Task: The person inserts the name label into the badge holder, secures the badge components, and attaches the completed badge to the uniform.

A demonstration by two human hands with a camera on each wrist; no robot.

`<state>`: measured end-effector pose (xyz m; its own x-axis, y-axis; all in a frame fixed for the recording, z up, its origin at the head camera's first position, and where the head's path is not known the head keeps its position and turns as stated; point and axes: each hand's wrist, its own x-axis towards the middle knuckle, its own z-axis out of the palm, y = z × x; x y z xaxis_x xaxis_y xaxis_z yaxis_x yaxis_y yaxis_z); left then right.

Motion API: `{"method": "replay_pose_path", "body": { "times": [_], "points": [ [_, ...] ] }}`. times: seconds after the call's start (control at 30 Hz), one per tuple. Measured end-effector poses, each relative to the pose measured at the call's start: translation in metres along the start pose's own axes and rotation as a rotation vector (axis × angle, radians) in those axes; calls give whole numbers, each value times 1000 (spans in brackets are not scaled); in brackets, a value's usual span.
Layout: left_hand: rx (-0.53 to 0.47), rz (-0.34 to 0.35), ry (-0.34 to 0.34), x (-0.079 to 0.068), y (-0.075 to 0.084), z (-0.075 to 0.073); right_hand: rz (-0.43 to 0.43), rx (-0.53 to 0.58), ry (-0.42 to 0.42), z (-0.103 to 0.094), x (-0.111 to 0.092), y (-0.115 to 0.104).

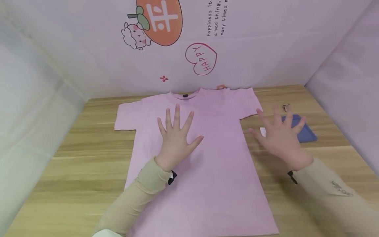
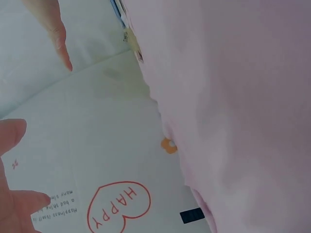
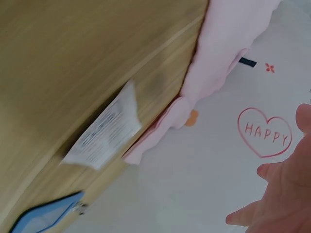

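Observation:
A pink short-sleeved T-shirt (image 1: 219,184) lies spread flat on the wooden table, its collar toward the back wall and a small dark label (image 1: 185,95) inside the neck. Over its chest, the left hand (image 1: 174,140) is held with fingers straight and spread. To the right of the shirt, the right hand (image 1: 279,140) also has its fingers spread and holds nothing. That hand partly covers a blue tray (image 1: 306,133) and a small white printed tag (image 1: 263,132). The right wrist view shows the tag (image 3: 104,131) lying on the table beside the shirt's sleeve (image 3: 158,131).
A small metallic item (image 1: 285,107) sits behind the blue tray; its kind is too small to tell. White cloth walls stand at the back and both sides, the back wall (image 1: 251,59) printed with a heart and lettering. Bare wood (image 1: 80,177) shows left of the shirt.

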<state>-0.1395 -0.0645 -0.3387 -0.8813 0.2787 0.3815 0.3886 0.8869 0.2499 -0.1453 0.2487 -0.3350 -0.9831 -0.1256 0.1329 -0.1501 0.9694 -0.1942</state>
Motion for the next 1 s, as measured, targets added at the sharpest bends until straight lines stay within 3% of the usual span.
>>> {"method": "replay_pose_path", "body": {
  "times": [0.13,0.27,0.4,0.53,0.77,1.0],
  "points": [
    [-96,15,41,1,-2,-1,28,-8,29,-3,3,23],
    [-189,18,34,2,-4,-2,62,-31,40,-4,9,51],
    [-302,-38,-32,2,-4,-3,109,-34,20,-4,16,81],
    [-437,-103,-96,2,-4,0,139,36,14,-5,22,108],
    [-613,-169,-110,2,-8,5,191,230,-22,-8,29,138],
    [-759,-236,-141,4,-9,6,239,232,-90,-6,26,157]
  ]
}}
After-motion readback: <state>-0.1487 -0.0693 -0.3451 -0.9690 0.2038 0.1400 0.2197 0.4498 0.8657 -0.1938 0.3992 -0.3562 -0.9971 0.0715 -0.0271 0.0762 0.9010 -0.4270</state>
